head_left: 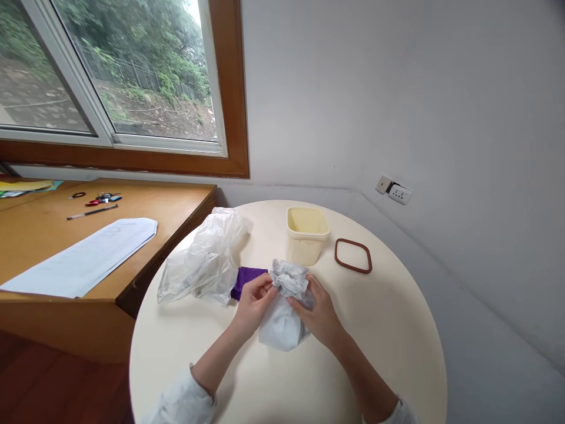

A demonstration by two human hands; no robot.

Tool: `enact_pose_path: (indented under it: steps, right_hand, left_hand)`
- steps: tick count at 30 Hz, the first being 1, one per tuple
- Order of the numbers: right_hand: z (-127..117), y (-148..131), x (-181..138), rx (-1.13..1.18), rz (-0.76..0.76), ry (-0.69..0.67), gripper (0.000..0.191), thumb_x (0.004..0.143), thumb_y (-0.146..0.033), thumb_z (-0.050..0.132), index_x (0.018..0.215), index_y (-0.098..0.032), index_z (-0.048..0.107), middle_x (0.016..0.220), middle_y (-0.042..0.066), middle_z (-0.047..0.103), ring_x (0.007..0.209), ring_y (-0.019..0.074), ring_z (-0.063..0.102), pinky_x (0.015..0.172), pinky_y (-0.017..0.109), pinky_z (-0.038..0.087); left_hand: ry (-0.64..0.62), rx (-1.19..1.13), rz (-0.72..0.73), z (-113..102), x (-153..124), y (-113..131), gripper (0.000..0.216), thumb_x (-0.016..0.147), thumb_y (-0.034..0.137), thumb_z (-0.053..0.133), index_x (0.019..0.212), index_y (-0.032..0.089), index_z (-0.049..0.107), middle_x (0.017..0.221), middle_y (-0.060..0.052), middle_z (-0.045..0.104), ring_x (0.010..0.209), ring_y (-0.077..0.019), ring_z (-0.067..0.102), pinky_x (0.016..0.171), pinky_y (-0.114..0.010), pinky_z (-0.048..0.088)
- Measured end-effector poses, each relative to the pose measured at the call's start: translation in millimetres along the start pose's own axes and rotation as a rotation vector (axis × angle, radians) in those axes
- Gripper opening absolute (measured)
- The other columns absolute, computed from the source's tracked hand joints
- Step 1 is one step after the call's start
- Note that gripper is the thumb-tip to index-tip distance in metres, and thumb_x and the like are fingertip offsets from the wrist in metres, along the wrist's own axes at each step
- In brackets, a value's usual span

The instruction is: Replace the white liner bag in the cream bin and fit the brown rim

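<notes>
A whitish, thin plastic bag [282,324] stands on the round table in front of me, its top bunched and crumpled. My left hand [255,298] pinches the bunched top from the left, fingers closed. From the right, my right hand [318,309] grips the same gathered part, thumb in front and fingers behind. Whatever may be inside the bag is hidden. Just behind it is a cream plastic bin [308,247] with an open top. A brown rounded-square ring [353,255] lies flat to the right of the bin. Folded purple cloth or plastic [247,277] lies partly behind my left hand.
A large crumpled translucent bag [205,259] covers the left side of the round table [388,347]. Left of it, a wooden desk [176,203] holds papers [88,256], a pen [92,212] and keys [105,198]. A wall socket [401,194] is at the right.
</notes>
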State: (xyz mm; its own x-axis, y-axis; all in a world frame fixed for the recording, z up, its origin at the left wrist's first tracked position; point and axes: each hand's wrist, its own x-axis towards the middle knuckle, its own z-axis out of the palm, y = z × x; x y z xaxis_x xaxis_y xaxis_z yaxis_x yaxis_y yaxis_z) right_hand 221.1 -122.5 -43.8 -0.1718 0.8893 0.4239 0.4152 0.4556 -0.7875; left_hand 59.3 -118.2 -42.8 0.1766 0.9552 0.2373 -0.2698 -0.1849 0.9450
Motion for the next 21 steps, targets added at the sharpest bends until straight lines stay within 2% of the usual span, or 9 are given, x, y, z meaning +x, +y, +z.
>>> enact_pose_path:
  steps: [4, 9, 13, 17, 21]
  right_hand:
    - [-1, 1, 0, 0.069, -0.006, 0.003, 0.022, 0.075, -0.023, 0.058, 0.097, -0.02, 0.056, 0.093, 0.004, 0.059, 0.09, 0.0182, 0.057, 0.081, 0.03, 0.046]
    - [2, 6, -2, 0.178, 0.145, 0.054, 0.024, 0.076, -0.027, 0.056, 0.098, -0.018, 0.059, 0.093, 0.007, 0.065, 0.086, 0.0208, 0.061, 0.075, 0.031, 0.049]
    - [3, 6, -2, 0.251, 0.263, 0.087, 0.021, 0.079, -0.031, 0.053, 0.092, -0.017, 0.062, 0.085, 0.006, 0.068, 0.08, 0.0209, 0.062, 0.069, 0.029, 0.049]
    - [2, 2, 0, 0.308, 0.281, 0.096, 0.02, 0.079, -0.029, 0.052, 0.09, -0.016, 0.061, 0.084, 0.005, 0.067, 0.079, 0.0197, 0.062, 0.068, 0.027, 0.048]
    - [2, -2, -1, 0.318, 0.305, 0.105, 0.023, 0.079, -0.032, 0.051, 0.09, -0.015, 0.061, 0.08, 0.005, 0.066, 0.072, 0.0182, 0.06, 0.063, 0.026, 0.047]
  left_hand:
    - [-0.013, -0.062, -0.022, 1, -2, 0, 0.028, 0.077, 0.035, 0.061, 0.097, 0.016, 0.061, 0.087, -0.006, 0.066, 0.081, -0.0203, 0.06, 0.072, -0.03, 0.046]
    - [-0.044, -0.125, -0.022, 3, -3, 5, 0.032, 0.079, 0.04, 0.056, 0.1, 0.016, 0.06, 0.094, -0.011, 0.065, 0.095, -0.0248, 0.059, 0.088, -0.039, 0.043]
    - [-0.019, -0.001, -0.005, 7, -3, 6, 0.03, 0.079, 0.032, 0.059, 0.104, 0.016, 0.059, 0.097, -0.01, 0.063, 0.094, -0.0222, 0.058, 0.087, -0.037, 0.043]
    - [-0.026, 0.08, 0.036, 10, 0, 2, 0.027, 0.075, 0.028, 0.065, 0.099, 0.016, 0.06, 0.106, -0.01, 0.058, 0.094, -0.0202, 0.057, 0.085, -0.034, 0.045]
    - [-0.06, 0.258, 0.04, 10, 0, -2, 0.033, 0.074, 0.025, 0.066, 0.104, 0.018, 0.057, 0.11, -0.01, 0.056, 0.1, -0.0215, 0.054, 0.09, -0.036, 0.042]
